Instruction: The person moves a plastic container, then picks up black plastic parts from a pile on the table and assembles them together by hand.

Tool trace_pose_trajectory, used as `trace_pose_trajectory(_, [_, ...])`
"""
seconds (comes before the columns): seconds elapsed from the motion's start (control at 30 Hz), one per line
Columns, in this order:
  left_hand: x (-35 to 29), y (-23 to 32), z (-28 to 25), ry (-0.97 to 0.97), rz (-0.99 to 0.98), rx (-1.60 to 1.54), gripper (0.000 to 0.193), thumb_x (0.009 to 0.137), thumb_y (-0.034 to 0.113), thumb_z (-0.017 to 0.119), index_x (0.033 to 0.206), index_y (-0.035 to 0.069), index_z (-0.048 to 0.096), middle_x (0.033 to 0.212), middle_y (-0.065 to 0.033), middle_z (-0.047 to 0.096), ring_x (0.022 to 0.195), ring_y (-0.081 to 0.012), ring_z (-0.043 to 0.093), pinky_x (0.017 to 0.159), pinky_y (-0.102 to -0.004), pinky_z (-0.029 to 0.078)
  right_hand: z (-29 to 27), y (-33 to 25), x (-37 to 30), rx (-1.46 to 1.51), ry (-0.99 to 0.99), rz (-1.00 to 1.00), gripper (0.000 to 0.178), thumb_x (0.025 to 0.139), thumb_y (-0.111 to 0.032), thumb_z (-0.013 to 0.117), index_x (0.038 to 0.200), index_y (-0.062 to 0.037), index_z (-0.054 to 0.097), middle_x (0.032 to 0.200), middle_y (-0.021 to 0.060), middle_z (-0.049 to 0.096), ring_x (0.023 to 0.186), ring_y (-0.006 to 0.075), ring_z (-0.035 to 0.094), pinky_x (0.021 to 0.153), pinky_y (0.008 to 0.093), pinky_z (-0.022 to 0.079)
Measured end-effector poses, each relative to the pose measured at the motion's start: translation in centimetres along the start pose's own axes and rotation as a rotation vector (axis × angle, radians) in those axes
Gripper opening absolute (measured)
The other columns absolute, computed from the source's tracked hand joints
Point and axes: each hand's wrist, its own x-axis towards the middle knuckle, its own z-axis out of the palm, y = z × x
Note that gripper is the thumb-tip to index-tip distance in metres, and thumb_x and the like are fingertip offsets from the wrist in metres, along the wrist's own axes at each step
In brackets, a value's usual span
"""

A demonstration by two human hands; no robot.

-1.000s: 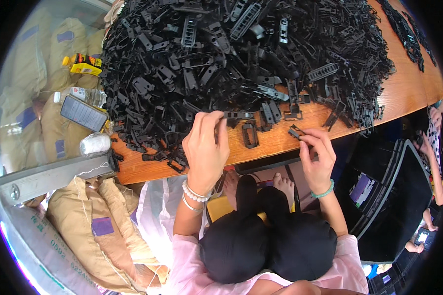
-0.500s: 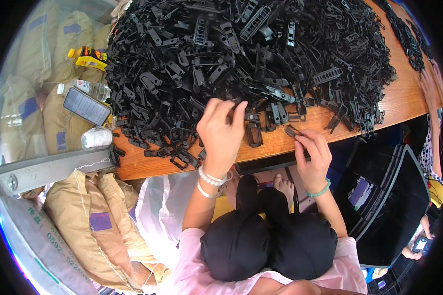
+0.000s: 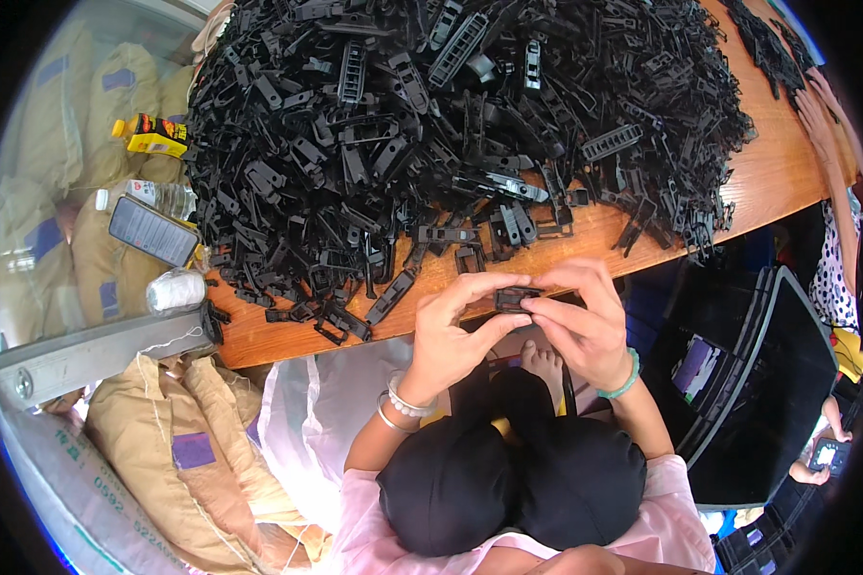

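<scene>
Between my two hands, just past the table's front edge, is a small black plastic part (image 3: 514,299) with a narrow frame shape. My left hand (image 3: 458,326) pinches it from the left with thumb and fingers. From the right, my right hand (image 3: 585,316) closes on it too, thumb and fingertips pressed to its end. Whether it is one piece or two joined pieces I cannot tell. Beyond my hands, a big heap of similar black plastic parts (image 3: 355,153) covers the wooden table (image 3: 431,283). A few loose parts lie at the heap's near edge.
On the left are a phone (image 3: 153,230), a clear bottle (image 3: 168,198), a yellow drink bottle (image 3: 153,134) and a white thread spool (image 3: 175,290). Brown sacks (image 3: 173,450) stand below. A black bin (image 3: 748,383) is at right. Another person's hands (image 3: 825,120) reach the table's far right.
My left hand has come back from the heap's edge toward me. My right hand has moved slightly nearer. Both now meet on the black plastic part.
</scene>
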Motion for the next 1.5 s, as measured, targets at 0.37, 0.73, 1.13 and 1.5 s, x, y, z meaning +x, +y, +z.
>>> trace_pose_trajectory(0.37, [2.6, 0.8, -3.7, 0.216, 0.075, 1.019, 0.024, 0.075, -0.002, 0.066, 0.099, 0.001, 0.062, 0.091, -0.0104, 0.057, 0.075, -0.0245, 0.059, 0.064, -0.033, 0.048, -0.8, 0.6, -2.5, 0.423, 0.007, 0.607, 0.013, 0.075, 0.005, 0.067, 0.087, 0.006, 0.064, 0.09, 0.014, 0.063, 0.079, 0.0185, 0.061, 0.069, 0.0274, 0.048])
trace_pose_trajectory(0.73, [1.3, 2.9, -2.2, 0.004, 0.042, 0.495, 0.026, 0.071, -0.004, 0.071, 0.094, 0.0, 0.059, 0.087, -0.01, 0.06, 0.067, -0.0149, 0.059, 0.055, -0.0241, 0.046, -0.2, -1.3, -1.1, 0.806, 0.133, 0.678, 0.012, 0.081, 0.005, 0.063, 0.093, 0.0069, 0.065, 0.092, 0.0122, 0.061, 0.072, 0.0157, 0.065, 0.059, 0.0213, 0.05])
trace_pose_trajectory(1.13, [0.9, 1.9, -1.0, 0.043, -0.214, 0.013, 0.032, 0.072, -0.006, 0.072, 0.103, -0.006, 0.063, 0.094, -0.0086, 0.059, 0.066, -0.0098, 0.06, 0.056, -0.0211, 0.051, -0.1, 0.0, -2.2, 1.029, 0.117, 0.93, 0.011, 0.086, -0.003, 0.062, 0.092, 0.006, 0.065, 0.076, 0.0088, 0.064, 0.065, 0.0141, 0.065, 0.058, 0.0226, 0.051])
trace_pose_trajectory(1.5, [0.9, 1.1, 0.9, -0.093, -0.394, -0.263, 0.02, 0.083, 0.003, 0.063, 0.101, -0.005, 0.063, 0.103, -0.0084, 0.054, 0.076, -0.0119, 0.057, 0.069, -0.0241, 0.049, 0.1, -0.4, -2.2, 0.634, 0.117, 0.62, 0.013, 0.073, 0.002, 0.073, 0.086, 0.0033, 0.068, 0.083, 0.0071, 0.061, 0.069, 0.009, 0.058, 0.059, 0.0202, 0.046])
